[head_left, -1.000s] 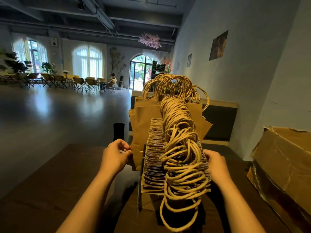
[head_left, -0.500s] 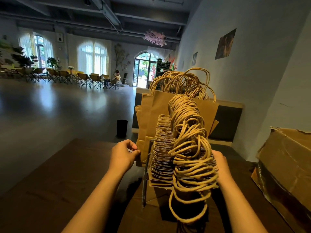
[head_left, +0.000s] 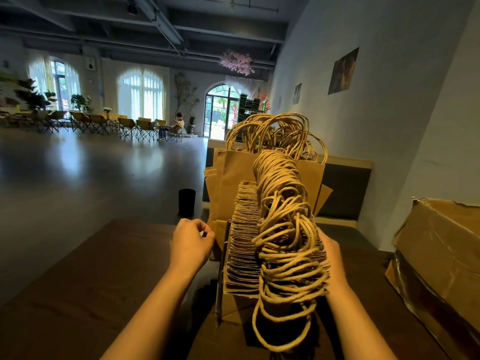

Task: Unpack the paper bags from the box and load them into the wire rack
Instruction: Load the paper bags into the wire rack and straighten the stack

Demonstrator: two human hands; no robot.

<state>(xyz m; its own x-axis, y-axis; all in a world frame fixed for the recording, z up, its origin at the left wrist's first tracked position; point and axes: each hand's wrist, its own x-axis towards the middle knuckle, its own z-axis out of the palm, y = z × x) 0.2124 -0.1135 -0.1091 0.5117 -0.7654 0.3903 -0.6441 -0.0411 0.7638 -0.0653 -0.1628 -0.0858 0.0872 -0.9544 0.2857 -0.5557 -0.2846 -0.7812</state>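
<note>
A long row of folded brown paper bags (head_left: 242,245) with twisted cord handles (head_left: 283,229) stands upright in the wire rack (head_left: 221,276) on the dark table. Taller bags (head_left: 233,183) stand at the row's far end. My left hand (head_left: 191,242) is at the row's left side with curled fingers pinching the edge of a bag beside the rack. My right hand (head_left: 331,253) lies flat against the row's right side, its fingers mostly hidden behind the handles. The torn cardboard box (head_left: 439,258) sits at the right edge of the table.
The dark wooden table (head_left: 78,294) stretches to the left of the rack. A black cylinder (head_left: 186,205) stands on the floor beyond the table's far edge. A white wall runs along the right. Far off are folding chairs and a seated person.
Both hands stay at the sides of the bag row. The camera tilted slightly, so the stack and hands sit a little lower and to the right in view.
</note>
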